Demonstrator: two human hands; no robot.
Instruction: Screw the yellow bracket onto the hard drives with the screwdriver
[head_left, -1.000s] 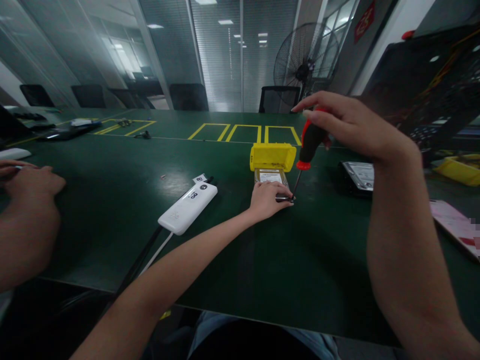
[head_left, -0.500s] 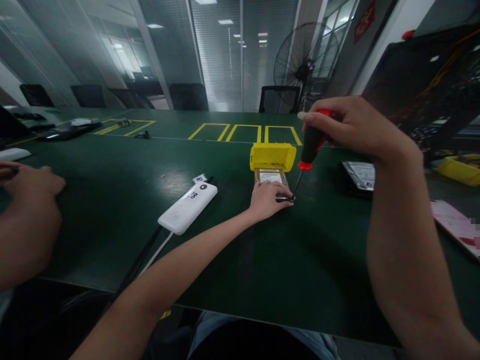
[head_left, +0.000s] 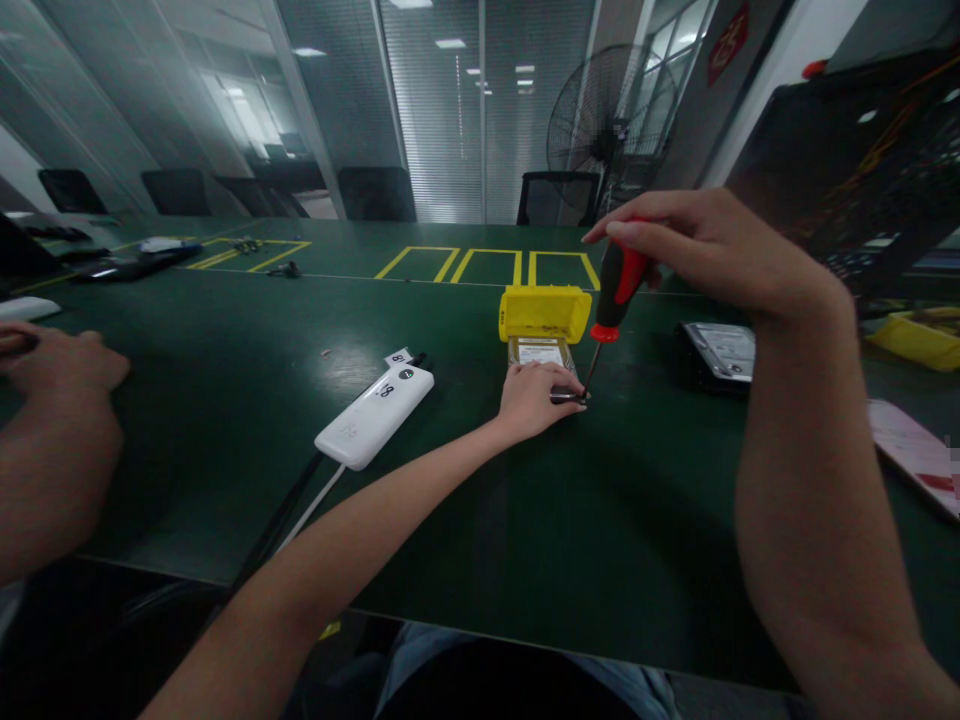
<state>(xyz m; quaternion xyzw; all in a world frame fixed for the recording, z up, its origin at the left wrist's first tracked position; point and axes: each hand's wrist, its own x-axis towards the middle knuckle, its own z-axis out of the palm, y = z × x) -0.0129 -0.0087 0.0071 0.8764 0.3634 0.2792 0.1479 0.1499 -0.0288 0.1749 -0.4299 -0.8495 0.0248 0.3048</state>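
Note:
My right hand (head_left: 675, 240) grips the handle of a red and black screwdriver (head_left: 619, 285) from above, its index finger stretched over the top. The shaft slants down to the left, and its tip meets a small dark metal part (head_left: 567, 397). Thumb and fingers of my left hand (head_left: 534, 398) close around that part; its full shape is hidden. Just beyond those fingers lies a hard drive (head_left: 540, 351) with a white label, its near end covered by my left hand. Behind the drive stands a small yellow bin (head_left: 545, 315).
On the green table (head_left: 450, 530) a white power bank (head_left: 375, 415) with cables lies left of my forearm. Another hard drive (head_left: 720, 352) and a pink-white sheet or board (head_left: 915, 455) are at right. Another person's hand (head_left: 67, 365) rests at far left.
My right hand has turned the screwdriver handle a little, showing more red, and its index finger now reaches further out. My left hand stays in place.

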